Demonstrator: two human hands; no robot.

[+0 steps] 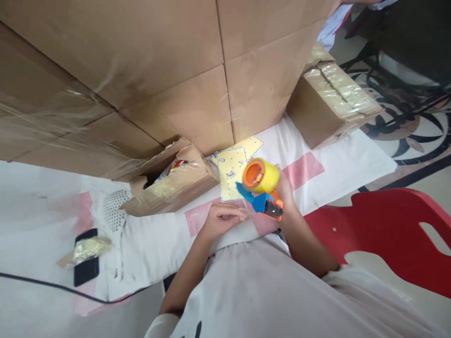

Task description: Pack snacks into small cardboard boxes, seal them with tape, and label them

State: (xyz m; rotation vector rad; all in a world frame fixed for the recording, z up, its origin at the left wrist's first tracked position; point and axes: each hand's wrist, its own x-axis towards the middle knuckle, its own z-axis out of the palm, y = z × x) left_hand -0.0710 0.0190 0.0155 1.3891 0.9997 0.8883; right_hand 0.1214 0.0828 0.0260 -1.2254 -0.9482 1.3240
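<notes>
My right hand point(286, 193) grips a tape dispenser point(262, 204) with an orange frame, a blue front part and a dark piece at its end. A thick roll of yellowish packing tape point(269, 176) sits on its orange hub. To the left of it, my left hand point(223, 219) is closed, thumb and fingers pressed together. Whatever is between those fingers is hidden or too small to name. Just beyond both hands, a yellow cutout point(230, 171) with blue marks lies on the cloth, and another yellow piece point(252, 146) is behind it.
Tall stacked cardboard boxes point(183, 94) stand directly in front. An opened carton point(176, 183) lies at their foot, and a taped carton point(327, 103) stands right. A dark phone point(86, 272) with crumpled tape and a black cable point(52, 290) are left. A red chair point(380, 230) is right.
</notes>
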